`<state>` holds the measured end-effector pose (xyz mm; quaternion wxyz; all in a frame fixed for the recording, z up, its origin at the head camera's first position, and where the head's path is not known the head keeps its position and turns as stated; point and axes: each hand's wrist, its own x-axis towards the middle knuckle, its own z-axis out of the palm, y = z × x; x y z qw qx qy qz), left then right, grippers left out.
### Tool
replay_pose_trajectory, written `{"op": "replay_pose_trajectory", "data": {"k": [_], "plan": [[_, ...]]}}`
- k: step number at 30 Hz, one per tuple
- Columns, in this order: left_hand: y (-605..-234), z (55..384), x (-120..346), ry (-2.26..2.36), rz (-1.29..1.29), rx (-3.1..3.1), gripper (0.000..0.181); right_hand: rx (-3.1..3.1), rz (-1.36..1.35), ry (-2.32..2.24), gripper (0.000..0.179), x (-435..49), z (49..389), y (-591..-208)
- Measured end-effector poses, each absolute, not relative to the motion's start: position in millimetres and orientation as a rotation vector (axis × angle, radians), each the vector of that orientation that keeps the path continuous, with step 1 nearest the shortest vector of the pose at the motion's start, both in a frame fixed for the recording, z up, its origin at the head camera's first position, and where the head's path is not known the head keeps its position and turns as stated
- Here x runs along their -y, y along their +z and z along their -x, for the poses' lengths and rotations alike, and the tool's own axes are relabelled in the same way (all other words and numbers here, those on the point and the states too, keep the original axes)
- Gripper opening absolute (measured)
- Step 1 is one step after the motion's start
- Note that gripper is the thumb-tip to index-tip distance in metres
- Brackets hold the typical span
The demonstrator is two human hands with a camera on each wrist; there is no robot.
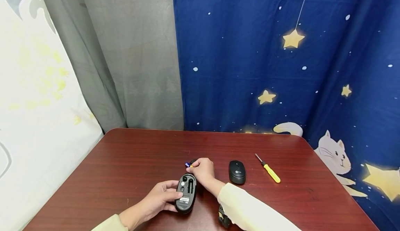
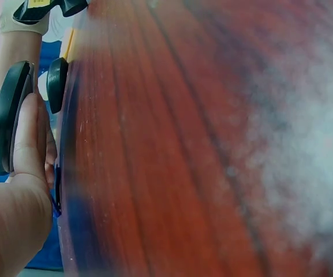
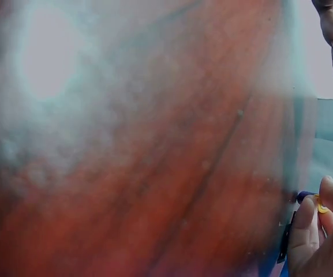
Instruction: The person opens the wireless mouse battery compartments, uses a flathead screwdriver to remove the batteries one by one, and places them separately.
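Note:
In the head view my left hand [image 1: 162, 196] grips a black computer mouse [image 1: 186, 203], underside up, thumb across its label. The mouse's battery slot [image 1: 190, 186] is uncovered and looks dark inside. Beyond the mouse's far end, my right hand [image 1: 203, 170] pinches a small blue-and-yellow battery [image 1: 187, 164]; the right wrist view shows the battery [image 3: 306, 197] between thumb and fingers. A thin black piece [image 3: 286, 238], perhaps the battery cover, lies on the table close by, partly hidden behind the right hand in the head view.
A second black mouse [image 1: 237, 172] stands right side up to the right of my right hand. Farther right lies a screwdriver [image 1: 271, 173] with a yellow handle. Everything is on a reddish-brown wooden table [image 1: 140, 154], with curtains [image 1: 234, 67] behind its far edge.

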<state>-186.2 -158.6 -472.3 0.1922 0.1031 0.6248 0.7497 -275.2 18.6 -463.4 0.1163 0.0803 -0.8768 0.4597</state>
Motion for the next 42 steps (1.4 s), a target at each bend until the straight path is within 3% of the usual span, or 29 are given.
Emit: {"op": "replay_pose_trajectory", "data": {"k": [11, 42], "plan": [[-471, 185, 162, 2.113, -0.289, -1.75, 0.054, 2.592, -0.103, 1.435, 0.017, -14, 277, -466], [-469, 188, 172, 2.126, -0.292, -1.762, 0.056, 2.799, -0.077, 1.228, 0.027, -13, 277, -466]]}}
